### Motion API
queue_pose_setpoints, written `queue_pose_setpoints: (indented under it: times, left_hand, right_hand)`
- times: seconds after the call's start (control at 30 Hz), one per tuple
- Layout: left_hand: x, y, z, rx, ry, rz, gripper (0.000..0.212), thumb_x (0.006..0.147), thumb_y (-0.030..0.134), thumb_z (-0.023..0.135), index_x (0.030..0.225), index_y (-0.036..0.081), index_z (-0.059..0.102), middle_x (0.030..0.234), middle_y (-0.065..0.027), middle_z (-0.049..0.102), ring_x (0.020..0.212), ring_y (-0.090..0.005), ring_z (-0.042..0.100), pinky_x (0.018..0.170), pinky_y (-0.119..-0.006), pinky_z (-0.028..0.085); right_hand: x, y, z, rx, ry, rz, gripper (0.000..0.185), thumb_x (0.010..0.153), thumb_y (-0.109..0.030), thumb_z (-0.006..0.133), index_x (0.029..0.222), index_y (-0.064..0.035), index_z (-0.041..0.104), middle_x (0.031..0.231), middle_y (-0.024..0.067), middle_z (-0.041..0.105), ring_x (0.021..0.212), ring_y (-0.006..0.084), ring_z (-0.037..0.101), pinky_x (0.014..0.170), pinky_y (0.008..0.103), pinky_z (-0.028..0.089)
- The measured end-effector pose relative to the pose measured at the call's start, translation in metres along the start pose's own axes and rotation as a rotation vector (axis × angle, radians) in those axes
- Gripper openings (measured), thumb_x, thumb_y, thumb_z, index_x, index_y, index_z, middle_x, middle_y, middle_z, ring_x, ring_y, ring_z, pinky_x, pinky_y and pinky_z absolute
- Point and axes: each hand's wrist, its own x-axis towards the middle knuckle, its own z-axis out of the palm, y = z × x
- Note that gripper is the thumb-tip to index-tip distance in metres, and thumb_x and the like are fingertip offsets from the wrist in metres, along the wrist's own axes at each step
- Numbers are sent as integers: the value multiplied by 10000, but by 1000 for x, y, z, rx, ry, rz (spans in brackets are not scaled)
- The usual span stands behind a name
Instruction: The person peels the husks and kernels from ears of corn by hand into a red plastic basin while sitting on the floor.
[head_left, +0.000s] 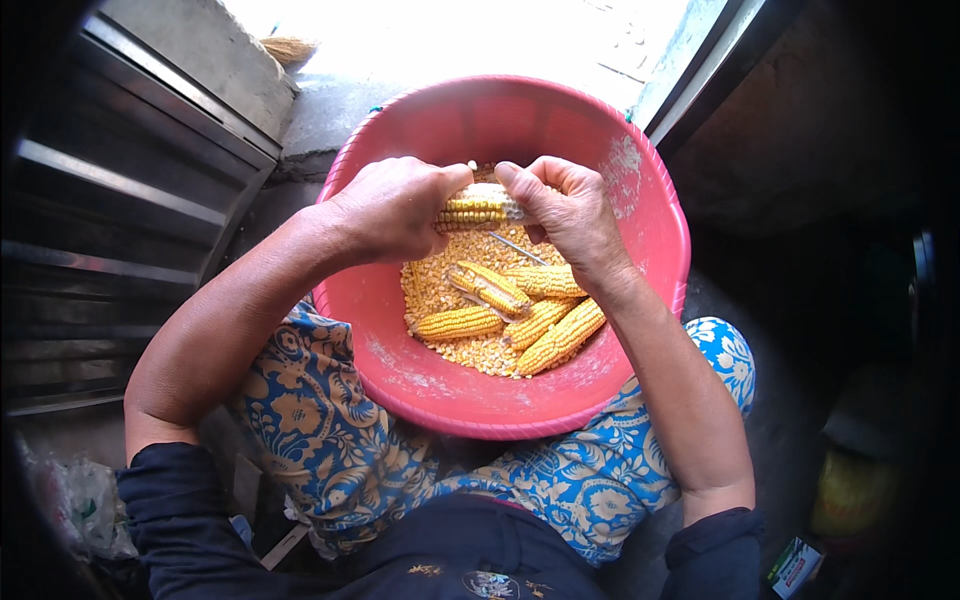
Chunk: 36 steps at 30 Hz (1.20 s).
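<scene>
A partly shelled corn cob (480, 210) lies level between my two hands, above a red plastic tub (390, 375). My left hand (397, 210) grips its left end, where rows of yellow kernels remain. Around the bare, pale right end closes my right hand (566, 210), thumb on top. Below, loose corn kernels (469, 356) cover the tub's bottom. Several full yellow corn cobs (562, 337) rest on them, one with kernels partly gone (489, 286). A thin metal rod (517, 248) lies among the kernels, its ends not clearly seen.
The tub stands between my knees, in patterned blue cloth (315, 420). A ribbed metal door (112, 225) is at the left, a door frame (697, 75) at the upper right. A straw broom (289, 49) lies beyond the doorway; plastic bags (86, 502) are at the lower left.
</scene>
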Motion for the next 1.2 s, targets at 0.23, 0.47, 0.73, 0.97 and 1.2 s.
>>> queue_pose_setpoints:
  times: [0.23, 0.47, 0.73, 0.97, 1.2]
  left_hand:
    - [-1, -2, -3, 71, -111, -14, 364, 673, 154, 722, 991, 50, 577, 820, -174, 659, 838, -352, 650, 726, -450, 514]
    - [-6, 1, -3, 96, -182, 2, 362, 641, 115, 747, 943, 31, 566, 844, -169, 653, 859, -360, 641, 723, -455, 506]
    - [-1, 4, -3, 81, -178, 8, 364, 645, 102, 710, 974, 39, 565, 828, -177, 652, 836, -369, 641, 717, -454, 514]
    - [0, -2, -11, -225, 44, -72, 354, 677, 99, 724, 978, 12, 558, 846, -163, 653, 820, -295, 660, 727, -386, 518]
    - [4, 6, -2, -415, 44, -80, 391, 686, 95, 735, 1023, 8, 557, 888, -143, 655, 873, -222, 657, 769, -343, 514]
  right_hand:
    - [-6, -11, 2, -329, -183, -86, 499, 800, -485, 714, 933, -5, 684, 805, 80, 667, 768, 160, 639, 719, 327, 505]
    - [-11, -16, 11, -512, -238, -136, 377, 906, -377, 598, 903, -3, 641, 783, 181, 656, 764, 299, 663, 681, 407, 500]
    - [-5, -5, 7, -404, -121, -187, 353, 929, -358, 588, 949, -7, 609, 698, 145, 617, 655, 248, 635, 610, 369, 494]
    - [6, -17, -9, -68, 125, -202, 596, 870, -521, 620, 1143, 5, 547, 978, 91, 625, 786, 136, 605, 689, 257, 503]
    - [-11, -17, 12, 149, -143, 7, 578, 811, -587, 661, 933, -24, 609, 742, 13, 552, 546, 48, 470, 481, 205, 379]
